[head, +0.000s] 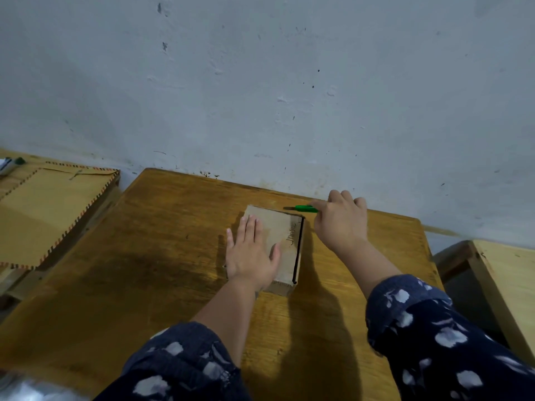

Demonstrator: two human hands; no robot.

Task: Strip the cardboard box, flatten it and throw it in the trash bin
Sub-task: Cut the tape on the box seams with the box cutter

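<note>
Fingers of the left hand (251,253) lie flat on the cardboard box (285,241), long axis toward upper frame; right hand (340,219) grips a green tool (304,208).

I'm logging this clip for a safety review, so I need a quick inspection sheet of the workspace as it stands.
Surface: worn wooden desk against the wall, with scuffs and dark stains.
Job's things: cardboard box lies on the desk, not yet flattened, writing on its top; trash bin not in view.
Clutter: green-handled tool behind the box, kind unclear.
Grippers: left hand presses flat on the box; right hand grips the green tool.
Cables: nothing seen.
Surroundings: marked white wall; brown envelope on a neighbouring desk at left; another desk at right.
</note>
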